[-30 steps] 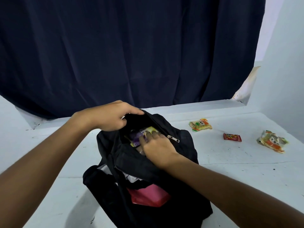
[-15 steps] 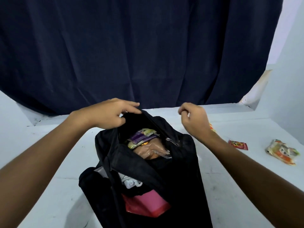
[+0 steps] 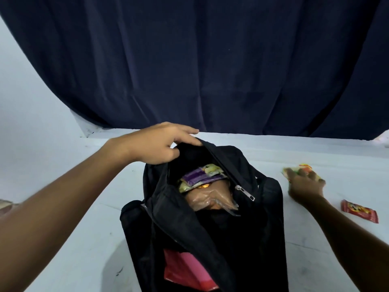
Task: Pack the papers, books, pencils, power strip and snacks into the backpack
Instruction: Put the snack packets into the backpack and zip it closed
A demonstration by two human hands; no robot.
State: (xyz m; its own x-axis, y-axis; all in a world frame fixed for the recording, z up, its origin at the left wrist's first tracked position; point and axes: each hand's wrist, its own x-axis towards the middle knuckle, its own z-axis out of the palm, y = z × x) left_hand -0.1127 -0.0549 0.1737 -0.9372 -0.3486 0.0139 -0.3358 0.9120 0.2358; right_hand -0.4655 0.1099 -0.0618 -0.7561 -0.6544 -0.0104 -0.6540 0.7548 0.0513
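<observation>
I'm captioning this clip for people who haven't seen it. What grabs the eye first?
The black backpack at centre, its mouth held open by the left hand, with snack packets showing inside. To its right, the right hand reaches onto a yellow-orange snack on the white table.

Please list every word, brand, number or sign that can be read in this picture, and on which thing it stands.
No text can be read.
Red snack packet: printing too blurred.
Yellow-orange snack packet under the right hand: motion-blurred.
Purple-yellow packet in the backpack: print too small.
</observation>
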